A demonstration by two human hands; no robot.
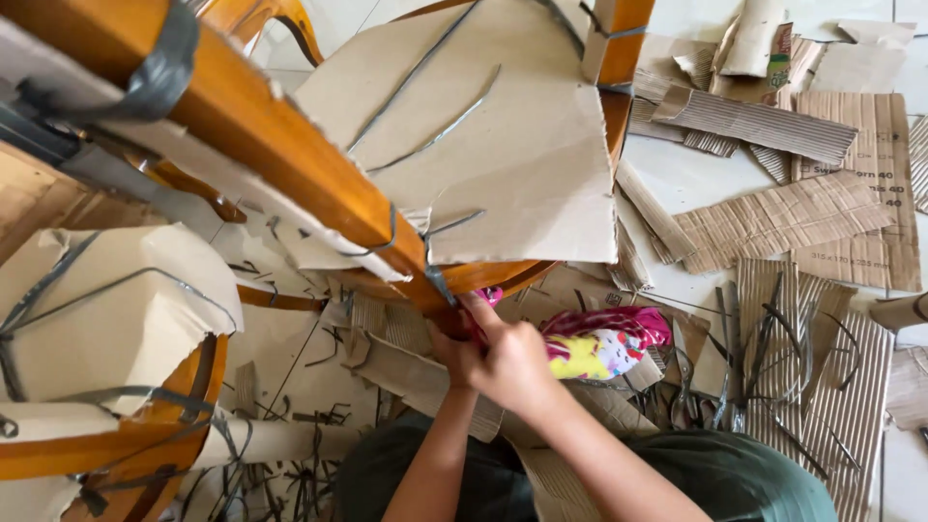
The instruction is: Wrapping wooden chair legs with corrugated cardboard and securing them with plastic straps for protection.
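Note:
My right hand is at the centre, pressed against the curved orange wooden chair rail where a grey plastic strap crosses it. Its index finger points up along the rail, and its fingers close on the pink end of a pink and yellow cloth that trails to the right. My left hand sits just to the left, touching the same spot on the rail. It is mostly hidden by my right hand, so its grip cannot be made out. A torn cardboard sheet is strapped over the chair frame above.
A thick wooden chair leg with grey tape runs diagonally at upper left. Another cardboard-wrapped, strapped chair part is at lower left. Corrugated cardboard scraps and cut grey straps litter the white tiled floor on the right.

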